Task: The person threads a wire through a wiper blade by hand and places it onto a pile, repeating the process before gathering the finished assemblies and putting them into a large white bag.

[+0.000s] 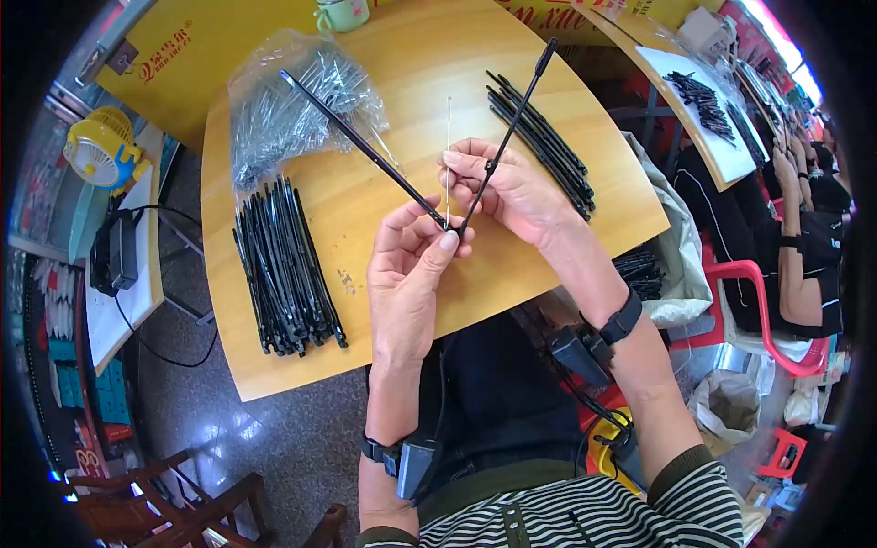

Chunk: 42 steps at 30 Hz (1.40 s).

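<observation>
My left hand (pixel 411 265) is closed, thumb and fingers pinching the spot where two long thin black rods meet in a V above the table (pixel 402 137). One black rod (pixel 361 142) slants to the upper left. The other black rod (pixel 521 114), with a small collar partway along it, leans to the upper right, passing in front of my right hand (pixel 516 187). Thumb and fingertips of that hand grip a thin silvery metal pin (pixel 449 128), which stands nearly upright. Its lower end reaches the joint at my left fingertips; whether it enters the joint is hard to make out.
A bundle of black rods (pixel 285 265) lies on the left, another bundle (pixel 545 146) on the right. Behind the left one sits a clear bag (pixel 301 100) of thin metal pins. A green cup (pixel 343 14) stands far back. A co-worker's hand (pixel 786 173) shows at right.
</observation>
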Each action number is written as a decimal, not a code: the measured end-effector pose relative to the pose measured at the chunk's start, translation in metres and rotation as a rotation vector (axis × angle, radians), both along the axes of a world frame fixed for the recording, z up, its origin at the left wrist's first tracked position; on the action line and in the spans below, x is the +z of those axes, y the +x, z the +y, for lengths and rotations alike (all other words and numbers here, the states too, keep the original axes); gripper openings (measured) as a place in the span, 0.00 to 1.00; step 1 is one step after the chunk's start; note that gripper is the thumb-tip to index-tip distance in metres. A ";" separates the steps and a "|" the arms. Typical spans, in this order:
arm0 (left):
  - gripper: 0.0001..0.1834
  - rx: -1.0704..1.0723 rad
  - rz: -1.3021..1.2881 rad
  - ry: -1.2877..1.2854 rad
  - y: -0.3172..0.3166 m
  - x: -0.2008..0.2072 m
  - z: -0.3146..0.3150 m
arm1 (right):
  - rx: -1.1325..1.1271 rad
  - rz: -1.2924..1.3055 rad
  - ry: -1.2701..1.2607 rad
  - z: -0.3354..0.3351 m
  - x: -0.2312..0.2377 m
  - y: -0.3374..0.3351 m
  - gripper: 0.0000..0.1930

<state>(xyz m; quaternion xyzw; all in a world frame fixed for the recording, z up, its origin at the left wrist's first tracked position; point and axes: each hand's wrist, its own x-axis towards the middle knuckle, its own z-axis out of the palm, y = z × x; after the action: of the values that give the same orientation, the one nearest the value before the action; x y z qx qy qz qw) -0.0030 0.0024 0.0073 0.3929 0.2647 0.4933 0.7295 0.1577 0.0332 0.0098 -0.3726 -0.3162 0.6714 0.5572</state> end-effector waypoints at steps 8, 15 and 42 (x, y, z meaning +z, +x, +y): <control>0.19 -0.002 -0.024 0.001 0.000 0.001 0.000 | -0.005 0.027 -0.040 0.000 0.002 0.000 0.06; 0.20 -0.012 -0.077 -0.024 0.000 0.003 -0.001 | 0.022 0.080 -0.064 0.003 -0.002 0.002 0.05; 0.18 -0.029 -0.033 0.013 0.000 -0.002 0.000 | 0.013 0.034 -0.024 0.001 -0.003 0.003 0.07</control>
<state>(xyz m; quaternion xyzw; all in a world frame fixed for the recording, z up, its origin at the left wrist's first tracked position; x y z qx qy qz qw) -0.0031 0.0026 0.0055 0.3931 0.2436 0.4911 0.7382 0.1604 0.0346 0.0072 -0.3656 -0.3009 0.6850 0.5537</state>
